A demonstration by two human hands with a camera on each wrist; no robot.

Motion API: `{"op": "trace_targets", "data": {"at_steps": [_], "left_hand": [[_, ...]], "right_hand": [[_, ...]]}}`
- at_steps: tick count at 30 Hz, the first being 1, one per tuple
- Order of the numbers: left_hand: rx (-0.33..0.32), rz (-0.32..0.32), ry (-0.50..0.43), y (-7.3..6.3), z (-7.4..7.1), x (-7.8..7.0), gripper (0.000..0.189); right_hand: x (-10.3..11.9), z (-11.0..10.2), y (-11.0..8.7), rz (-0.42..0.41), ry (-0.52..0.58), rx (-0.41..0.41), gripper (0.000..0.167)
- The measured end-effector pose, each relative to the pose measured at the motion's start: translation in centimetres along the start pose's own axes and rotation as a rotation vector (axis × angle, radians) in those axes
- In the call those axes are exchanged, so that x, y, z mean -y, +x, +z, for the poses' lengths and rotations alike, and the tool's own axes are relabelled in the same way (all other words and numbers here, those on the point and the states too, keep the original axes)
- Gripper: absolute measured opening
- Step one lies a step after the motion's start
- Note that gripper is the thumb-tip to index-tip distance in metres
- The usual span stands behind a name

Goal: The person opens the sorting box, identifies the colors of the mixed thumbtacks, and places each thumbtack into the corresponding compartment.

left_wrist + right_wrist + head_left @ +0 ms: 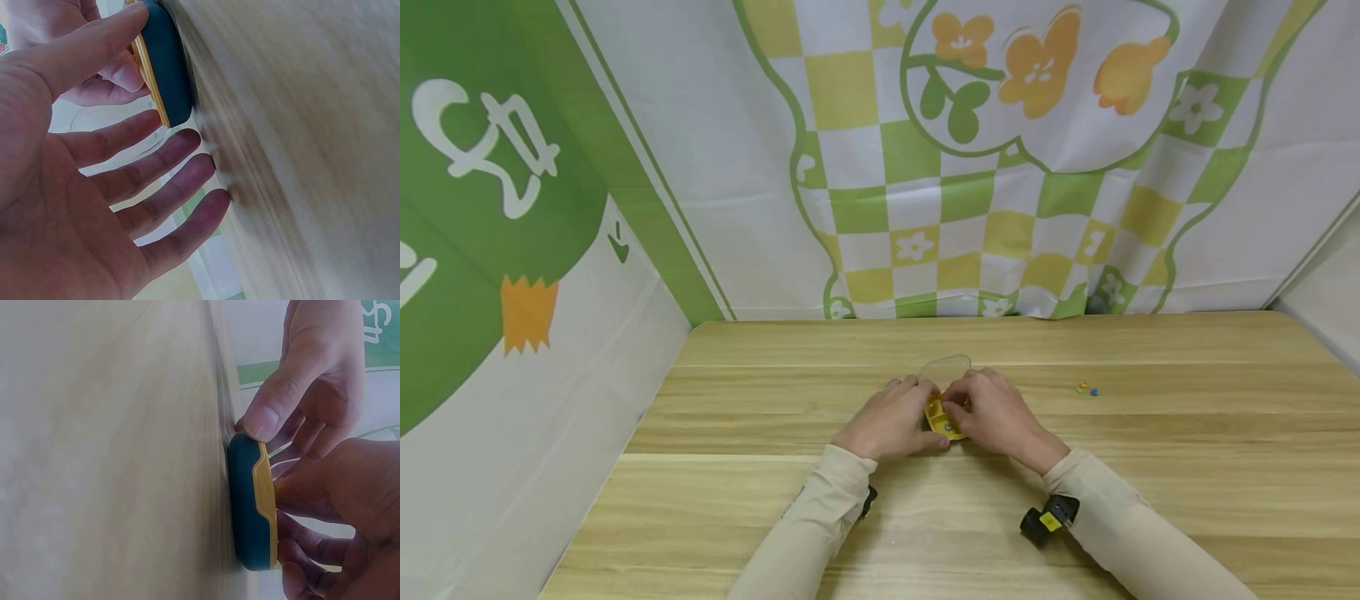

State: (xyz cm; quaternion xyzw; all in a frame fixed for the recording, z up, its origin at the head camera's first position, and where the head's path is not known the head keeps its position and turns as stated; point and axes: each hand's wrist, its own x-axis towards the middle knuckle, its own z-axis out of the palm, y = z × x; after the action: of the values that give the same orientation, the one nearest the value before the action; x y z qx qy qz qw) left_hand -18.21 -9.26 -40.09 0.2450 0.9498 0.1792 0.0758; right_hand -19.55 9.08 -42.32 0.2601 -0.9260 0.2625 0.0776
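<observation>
A yellow-and-teal pill case (936,420) is sitting on the wooden table (760,408), its clear lid (946,363) lying open on the far side. The left hand (889,419) is bracing the case between thumb and index finger, its other 3 fingers spreading loosely. The right hand (997,412) is dipping a narrowly closed thumb and index finger into the compartments; I cannot tell whether they are gripping anything. 3 tiny pieces (1094,392) are lying well apart, to the right. Someone is seemingly placing or removing a piece, so the next move is probably calling for a steady case and careful fingertips.
</observation>
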Motion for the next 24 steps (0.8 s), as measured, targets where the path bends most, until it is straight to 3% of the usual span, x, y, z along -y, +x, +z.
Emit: {"op": "trace_targets", "data": {"at_steps": [24], "left_hand": [[0.002,-0.003,-0.005,-0.07,-0.08,-0.05,0.061]], "right_hand": [[0.06,-0.39,-0.01,-0.008,-0.006,0.003,0.004]]}}
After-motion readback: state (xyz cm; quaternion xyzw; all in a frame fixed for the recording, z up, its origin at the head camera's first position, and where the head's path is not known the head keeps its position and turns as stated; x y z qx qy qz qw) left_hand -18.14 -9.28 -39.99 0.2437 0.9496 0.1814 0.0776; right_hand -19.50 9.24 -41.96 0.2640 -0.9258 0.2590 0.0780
